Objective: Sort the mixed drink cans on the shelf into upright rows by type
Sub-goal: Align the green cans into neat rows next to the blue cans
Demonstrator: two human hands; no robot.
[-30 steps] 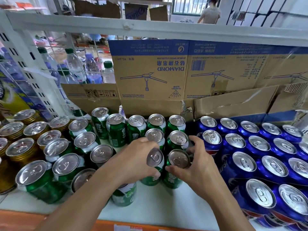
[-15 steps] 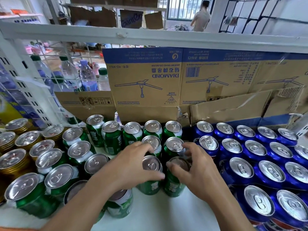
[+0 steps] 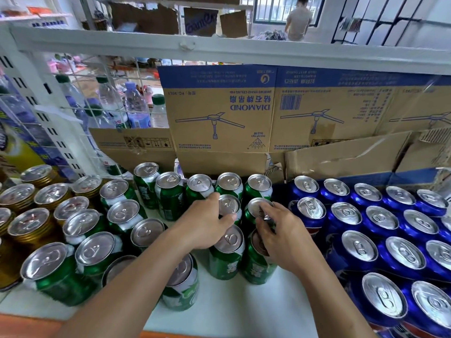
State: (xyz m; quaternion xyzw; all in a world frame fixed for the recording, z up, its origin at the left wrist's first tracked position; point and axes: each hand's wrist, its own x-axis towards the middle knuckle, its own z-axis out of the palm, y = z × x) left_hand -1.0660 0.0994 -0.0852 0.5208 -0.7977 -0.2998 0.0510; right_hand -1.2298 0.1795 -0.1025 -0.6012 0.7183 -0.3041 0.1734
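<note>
white shelf [image 3: 219, 303] shows an open strip along its front edge. left hand [image 3: 205, 225] curls round a green can [image 3: 229, 204], right hand [image 3: 285, 240] round the neighbouring can [image 3: 259, 206], mid-shelf, hemmed between gold cans [image 3: 29, 230] and blue cans [image 3: 380, 220], cardboard box [image 3: 219, 123] close behind.

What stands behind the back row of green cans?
A cardboard box, its ceiling-fan print upside down, with water bottles further left behind wire mesh. The cardboard hides whatever lies beyond it.
</note>
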